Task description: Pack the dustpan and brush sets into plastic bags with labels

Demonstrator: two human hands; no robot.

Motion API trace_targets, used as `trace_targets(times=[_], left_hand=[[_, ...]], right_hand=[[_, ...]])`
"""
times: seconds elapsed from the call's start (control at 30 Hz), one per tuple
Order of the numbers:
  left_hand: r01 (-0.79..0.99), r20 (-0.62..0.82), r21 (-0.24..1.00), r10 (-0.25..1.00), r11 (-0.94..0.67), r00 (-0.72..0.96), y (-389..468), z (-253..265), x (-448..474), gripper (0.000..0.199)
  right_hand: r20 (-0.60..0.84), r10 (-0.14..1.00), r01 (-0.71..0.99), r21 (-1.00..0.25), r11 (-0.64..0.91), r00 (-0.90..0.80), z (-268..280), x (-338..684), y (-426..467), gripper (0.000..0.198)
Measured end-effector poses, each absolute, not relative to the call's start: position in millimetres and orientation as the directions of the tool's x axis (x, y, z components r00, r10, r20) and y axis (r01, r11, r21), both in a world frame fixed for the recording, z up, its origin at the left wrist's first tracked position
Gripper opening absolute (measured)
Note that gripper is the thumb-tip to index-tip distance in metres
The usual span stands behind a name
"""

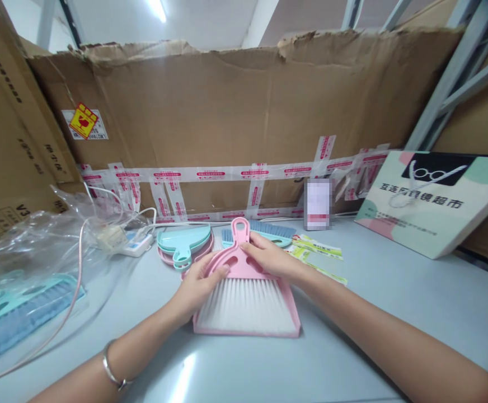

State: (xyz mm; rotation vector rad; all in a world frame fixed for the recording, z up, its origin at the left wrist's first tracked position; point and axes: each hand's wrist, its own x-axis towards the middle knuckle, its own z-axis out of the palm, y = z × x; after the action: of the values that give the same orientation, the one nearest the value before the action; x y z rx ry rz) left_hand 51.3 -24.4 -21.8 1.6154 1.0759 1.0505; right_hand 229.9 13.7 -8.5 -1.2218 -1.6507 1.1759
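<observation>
The pink brush (248,305) lies against the pink pan (292,319), white bristles over its front. At that pan's left the left hand (197,280) grips the brush, thumb on top; at its right the right hand (269,256) holds the brush near the handle. A teal pan (189,239) sits behind its left side

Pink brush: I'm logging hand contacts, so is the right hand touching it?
Touching. The head view shows the right hand with its fingers lying against the pink brush where the handle meets the head, with no visible gap.
</observation>
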Motion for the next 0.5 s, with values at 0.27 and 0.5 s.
trace_targets(times=[0.27,0.5], left_hand=[[0.153,0.135,0.973,0.968,-0.170,0.213,-27,-19,54,0.041],[0.003,0.089,0.996,0.982,-0.091,0.167,-29,-15,51,0.041]], right_hand=[[-0.045,0.953,0.203,-0.979,0.018,-0.300,1,238,10,0.026],[-0.136,0.812,0.179,-0.983,-0.040,-0.567,-3,267,-3,0.051]])
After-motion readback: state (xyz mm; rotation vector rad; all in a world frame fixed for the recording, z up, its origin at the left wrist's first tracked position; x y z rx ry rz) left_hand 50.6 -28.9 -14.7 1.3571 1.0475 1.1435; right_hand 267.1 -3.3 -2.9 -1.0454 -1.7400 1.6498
